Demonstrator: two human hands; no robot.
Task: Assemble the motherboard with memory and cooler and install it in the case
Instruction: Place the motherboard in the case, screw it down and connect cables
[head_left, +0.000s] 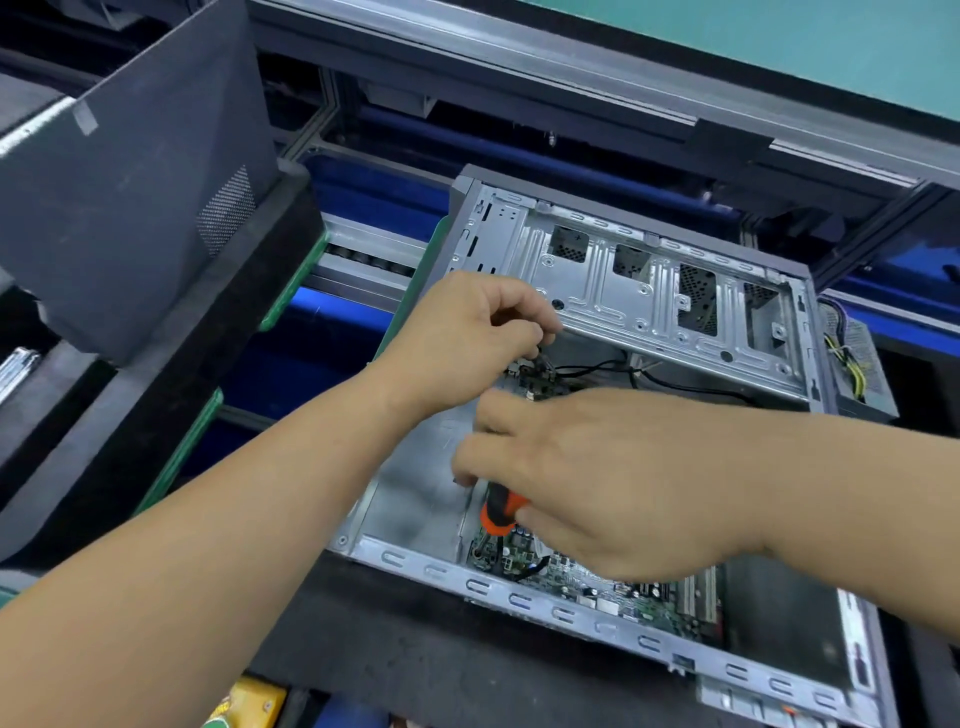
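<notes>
An open grey computer case (519, 590) lies on its side on a black mat, with a swung-up metal drive cage (649, 291) at its far side. The green motherboard (613, 597) sits inside; only its near part and a small patch by the far edge show, my hands hiding the middle. My left hand (467, 338) reaches over the case's far left corner, fingers pinched on a small dark connector with black cables (597, 369) running right. My right hand (597, 478) is closed on an orange and black screwdriver (498, 512), tip pointing down at the board's near left corner.
A dark side panel (130, 208) leans upright at the left in a black foam holder. A power supply with yellow wires (852, 364) sits beside the case's right end. Blue conveyor rails run behind. A yellow object (249, 701) shows at the bottom edge.
</notes>
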